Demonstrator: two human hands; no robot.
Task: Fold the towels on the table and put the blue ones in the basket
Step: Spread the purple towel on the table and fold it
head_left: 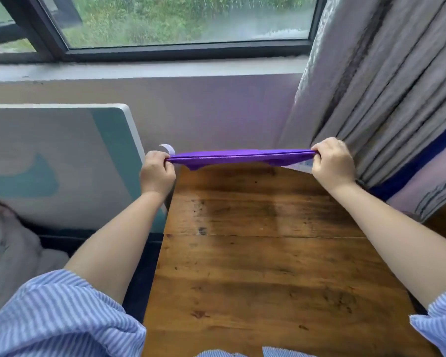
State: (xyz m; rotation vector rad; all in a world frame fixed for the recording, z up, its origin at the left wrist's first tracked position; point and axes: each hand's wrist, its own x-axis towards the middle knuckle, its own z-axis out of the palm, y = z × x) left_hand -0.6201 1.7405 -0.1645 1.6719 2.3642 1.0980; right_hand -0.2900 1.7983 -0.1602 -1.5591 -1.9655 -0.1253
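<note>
Blue-and-white striped sleeves (62,313) fill the near corners, pushed up past the elbows, and both bare forearms reach away over a worn wooden table (268,266) with dark stains and visible plank seams. At the far edge of that table the left hand (157,173) and the right hand (332,161) hold a purple towel (240,157) stretched taut between them, lifted clear of the wood. Each hand has its fingers curled over and pinches one end of the cloth, left end and right end, so the towel shows as a thin flat band seen edge-on, with doubled layers and a little slack hanging below. A small white tag (169,149) sticks up beside the left hand. To the left of the table leans a white board (62,163) with teal shapes. On the right hang grey pleated curtains (384,86). Beyond, a dark-framed window (178,24) looks out on greenery
</note>
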